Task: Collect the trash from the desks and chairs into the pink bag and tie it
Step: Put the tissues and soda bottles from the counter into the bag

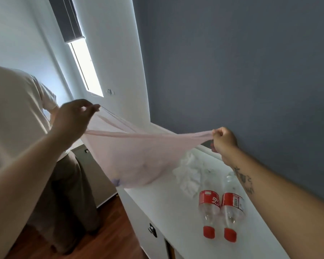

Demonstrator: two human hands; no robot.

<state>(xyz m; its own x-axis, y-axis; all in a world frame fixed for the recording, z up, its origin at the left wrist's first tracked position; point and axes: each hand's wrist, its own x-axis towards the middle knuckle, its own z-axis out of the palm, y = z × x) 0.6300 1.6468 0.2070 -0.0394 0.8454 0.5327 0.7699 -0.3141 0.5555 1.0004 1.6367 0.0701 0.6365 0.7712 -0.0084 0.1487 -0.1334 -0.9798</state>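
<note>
A thin pink bag hangs stretched between my two hands, above the far end of a white desk. My left hand pinches one side of its rim, raised at the left. My right hand is a fist closed on the other side of the rim, over the desk near the wall. The mouth is pulled wide and something small and purple shows through the bottom. On the desk lie two empty clear bottles with red labels and red caps, side by side. Crumpled white paper or plastic lies behind them.
Another person in a beige shirt and brown trousers stands close at the left, back turned. A grey-blue wall runs along the desk's right side. A window with a dark blind is at the back. The floor is dark wood.
</note>
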